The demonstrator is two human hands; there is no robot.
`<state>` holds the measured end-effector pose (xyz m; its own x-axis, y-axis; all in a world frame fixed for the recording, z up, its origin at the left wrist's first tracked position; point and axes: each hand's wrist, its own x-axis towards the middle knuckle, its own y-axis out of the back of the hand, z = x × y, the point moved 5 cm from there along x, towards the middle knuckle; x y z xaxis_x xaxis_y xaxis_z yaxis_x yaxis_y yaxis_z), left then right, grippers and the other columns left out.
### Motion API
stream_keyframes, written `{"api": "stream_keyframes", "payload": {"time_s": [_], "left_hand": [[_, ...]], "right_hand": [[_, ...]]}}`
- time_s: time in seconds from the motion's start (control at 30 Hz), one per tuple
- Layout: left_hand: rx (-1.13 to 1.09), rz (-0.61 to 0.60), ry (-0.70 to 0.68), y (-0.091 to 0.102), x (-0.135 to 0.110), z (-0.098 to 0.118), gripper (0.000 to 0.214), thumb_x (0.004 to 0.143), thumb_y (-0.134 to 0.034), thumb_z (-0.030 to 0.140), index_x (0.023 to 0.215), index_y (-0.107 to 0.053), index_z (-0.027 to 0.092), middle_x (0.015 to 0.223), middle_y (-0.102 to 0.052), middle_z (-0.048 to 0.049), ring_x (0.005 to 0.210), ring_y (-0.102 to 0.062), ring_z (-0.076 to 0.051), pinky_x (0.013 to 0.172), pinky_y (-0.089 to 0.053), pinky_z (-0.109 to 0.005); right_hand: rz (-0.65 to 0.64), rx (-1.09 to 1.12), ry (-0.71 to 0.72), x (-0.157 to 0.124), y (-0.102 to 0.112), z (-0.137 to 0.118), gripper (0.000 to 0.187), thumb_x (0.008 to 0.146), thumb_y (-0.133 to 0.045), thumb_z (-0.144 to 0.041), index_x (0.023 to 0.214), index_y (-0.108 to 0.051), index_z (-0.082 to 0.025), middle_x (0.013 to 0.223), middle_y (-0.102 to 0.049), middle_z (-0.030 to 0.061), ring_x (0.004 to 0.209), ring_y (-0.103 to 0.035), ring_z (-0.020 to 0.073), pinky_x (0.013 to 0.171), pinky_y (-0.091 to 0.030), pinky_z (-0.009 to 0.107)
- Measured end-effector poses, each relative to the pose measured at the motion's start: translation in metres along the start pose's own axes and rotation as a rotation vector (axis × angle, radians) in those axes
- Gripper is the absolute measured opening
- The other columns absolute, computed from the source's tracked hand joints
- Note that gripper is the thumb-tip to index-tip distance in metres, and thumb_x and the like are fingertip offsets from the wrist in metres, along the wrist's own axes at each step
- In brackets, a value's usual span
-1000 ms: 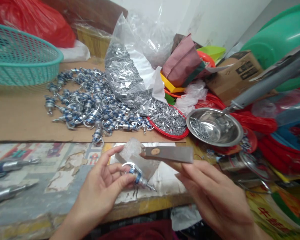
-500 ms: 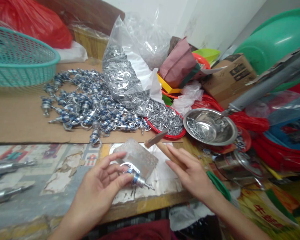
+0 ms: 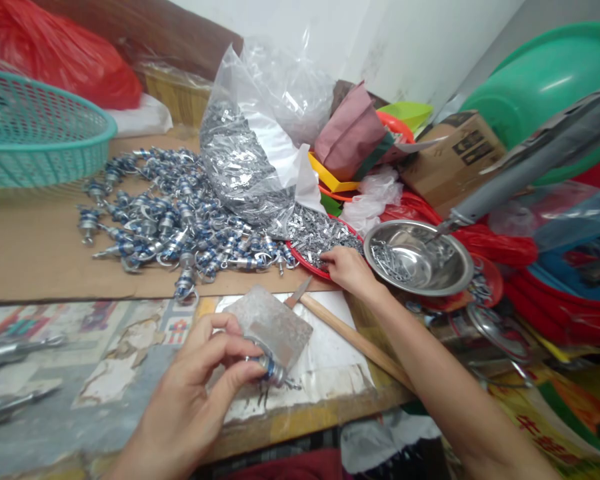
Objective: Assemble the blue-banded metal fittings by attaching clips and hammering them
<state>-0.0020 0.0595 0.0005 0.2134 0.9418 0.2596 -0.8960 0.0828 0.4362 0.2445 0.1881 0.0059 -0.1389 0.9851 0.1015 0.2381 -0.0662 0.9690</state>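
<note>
Table: cluttered table (image 3: 80, 400) under a pale wall, its far half covered by a cardboard sheet (image 3: 30, 253); a teal basket (image 3: 35, 133) is set far left.
Left hand (image 3: 190, 400): held near the front edge, fingers (image 3: 230, 347) clamped on a small blue-and-silver fitting (image 3: 269, 367).
Fitting: pressed against the near corner of a grey metal block (image 3: 275, 323) laid on white paper.
Right hand (image 3: 347, 267): stretched to the red tray (image 3: 307, 262) of small metal clips (image 3: 320, 233), fingers bent down into them; whether a clip is pinched cannot be told.
Tool: a wooden-handled tool (image 3: 350, 333) is laid beside the block, under the right forearm.
Nearby: a pile of like fittings (image 3: 170, 220), a clear bag (image 3: 250, 147) of clips, a steel bowl (image 3: 420, 260) just beside the tray.
Risk one: the fitting is gripped by fingertips alone near the edge, so it could be dropped to the floor if the grip is loosened while the tray is attended to.
Risk two: the handle could be knocked by the forearm, the fingers nicked by sharp clip edges, the bowl tipped by the wrist.
</note>
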Motion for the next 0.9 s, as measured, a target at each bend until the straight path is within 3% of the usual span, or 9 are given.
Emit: {"api": "stream_keyframes", "payload": {"time_s": [0.1, 0.2, 0.27, 0.37, 0.43, 0.5, 0.6, 0.77, 0.9], "left_hand": [[-0.023, 0.048, -0.02, 0.001, 0.001, 0.004, 0.014, 0.078, -0.058, 0.02, 0.074, -0.069, 0.026, 0.086, -0.057, -0.0007, 0.086, -0.059, -0.014, 0.077, -0.045, -0.02], [-0.091, 0.085, 0.014, 0.002, 0.001, 0.006, 0.013, 0.074, -0.061, 0.02, 0.069, -0.071, 0.026, 0.077, -0.06, 0.0005, 0.075, -0.061, -0.013, 0.07, -0.047, -0.019], [-0.121, 0.069, 0.034, 0.002, 0.001, 0.006, 0.012, 0.074, -0.064, 0.02, 0.069, -0.073, 0.026, 0.074, -0.063, 0.0006, 0.072, -0.063, -0.014, 0.067, -0.048, -0.019], [-0.134, 0.039, 0.01, 0.001, 0.001, 0.007, 0.013, 0.074, -0.065, 0.019, 0.077, -0.074, 0.027, 0.075, -0.068, 0.0007, 0.072, -0.065, -0.014, 0.067, -0.048, -0.02], [-0.134, 0.07, -0.005, 0.002, 0.001, 0.008, 0.016, 0.072, -0.068, 0.018, 0.083, -0.073, 0.028, 0.073, -0.07, 0.0019, 0.071, -0.065, -0.015, 0.066, -0.048, -0.02], [-0.136, 0.122, 0.009, 0.003, 0.001, 0.007, 0.024, 0.068, -0.071, 0.017, 0.088, -0.072, 0.03, 0.07, -0.07, 0.0041, 0.068, -0.064, -0.014, 0.066, -0.048, -0.02], [-0.156, 0.16, 0.053, 0.003, 0.0, 0.005, 0.03, 0.067, -0.072, 0.017, 0.094, -0.07, 0.031, 0.067, -0.069, 0.0066, 0.065, -0.063, -0.012, 0.067, -0.048, -0.018], [-0.13, 0.142, 0.07, 0.004, 0.001, 0.005, 0.03, 0.068, -0.07, 0.019, 0.097, -0.07, 0.029, 0.069, -0.071, 0.0047, 0.068, -0.065, -0.014, 0.068, -0.049, -0.02], [-0.121, 0.104, 0.001, 0.004, 0.003, 0.011, 0.023, 0.07, -0.068, 0.017, 0.086, -0.075, 0.031, 0.072, -0.072, 0.0022, 0.068, -0.066, -0.015, 0.064, -0.049, -0.02]], "right_hand": [[0.022, 0.022, 0.013, 0.007, 0.003, 0.005, 0.016, 0.087, -0.057, -0.028, 0.094, -0.062, -0.015, 0.097, -0.064, 0.0044, 0.089, -0.062, 0.0169, 0.081, -0.05, 0.038], [0.156, 0.095, -0.006, 0.003, 0.017, 0.006, 0.01, 0.081, -0.061, -0.019, 0.083, -0.069, -0.013, 0.088, -0.068, 0.0077, 0.091, -0.063, 0.0215, 0.085, -0.048, 0.038], [0.251, 0.178, -0.025, -0.009, 0.026, -0.002, 0.014, 0.082, -0.058, -0.018, 0.087, -0.07, -0.012, 0.089, -0.07, 0.0101, 0.089, -0.065, 0.0227, 0.082, -0.049, 0.036], [0.287, 0.334, -0.009, -0.039, 0.029, -0.035, 0.022, 0.084, -0.055, -0.024, 0.099, -0.067, -0.012, 0.085, -0.072, 0.0074, 0.073, -0.068, 0.0169, 0.066, -0.055, 0.029], [0.253, 0.461, 0.06, -0.064, 0.027, -0.067, 0.016, 0.082, -0.06, -0.025, 0.092, -0.068, -0.016, 0.076, -0.072, 0.0021, 0.062, -0.067, 0.0129, 0.058, -0.055, 0.024], [0.238, 0.724, 0.253, -0.087, 0.028, -0.099, 0.008, 0.077, -0.063, -0.015, 0.081, -0.07, -0.017, 0.072, -0.072, 0.002, 0.063, -0.067, 0.0125, 0.06, -0.054, 0.023], [0.226, 0.904, 0.423, -0.107, 0.029, -0.125, 0.019, 0.074, -0.06, -0.002, 0.081, -0.071, -0.016, 0.073, -0.072, 0.0047, 0.066, -0.067, 0.0125, 0.063, -0.054, 0.022], [0.217, 1.011, 0.382, -0.109, 0.023, -0.122, 0.021, 0.073, -0.061, 0.0, 0.086, -0.068, -0.015, 0.079, -0.072, 0.0053, 0.073, -0.067, 0.0129, 0.069, -0.054, 0.021], [0.192, 1.116, 0.371, -0.113, 0.016, -0.119, 0.028, 0.075, -0.059, -0.001, 0.095, -0.062, -0.019, 0.081, -0.07, 0.0024, 0.075, -0.067, 0.0134, 0.07, -0.056, 0.024]]}}
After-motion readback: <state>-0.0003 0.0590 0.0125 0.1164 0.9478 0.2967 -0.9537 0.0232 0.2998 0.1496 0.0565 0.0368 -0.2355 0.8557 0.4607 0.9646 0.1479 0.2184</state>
